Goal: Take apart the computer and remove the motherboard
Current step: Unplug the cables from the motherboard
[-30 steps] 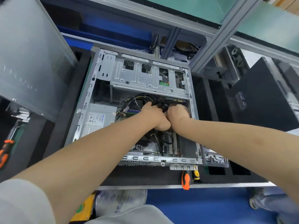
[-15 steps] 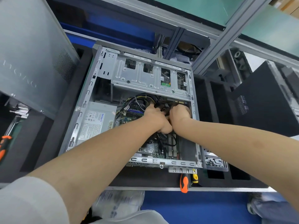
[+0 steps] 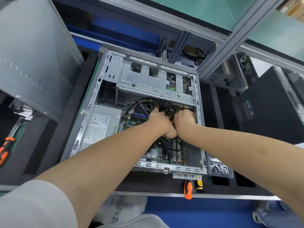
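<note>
An open grey computer case [image 3: 92,102] lies on its side on black foam. The green motherboard [image 3: 156,152] shows at its bottom, partly hidden by my arms. My left hand [image 3: 160,122] and my right hand [image 3: 185,118] are pressed together deep in the case, fingers curled into the black cable bundle [image 3: 148,102] beside an expansion card [image 3: 179,106]. What exactly each finger grips is hidden. A silver power supply [image 3: 100,124] sits at the left inside. The metal drive cage [image 3: 153,79] spans the far end.
The removed grey side panel [image 3: 32,51] leans at the left. A black panel [image 3: 269,112] stands at the right. Orange-handled screwdrivers lie at the front edge [image 3: 188,189] and far left [image 3: 6,148]. A small parts tray [image 3: 220,168] sits beside the case's right corner.
Both hands stay clasped in the same spot among the cables. The camera has shifted slightly, so the case sits a little lower in view.
</note>
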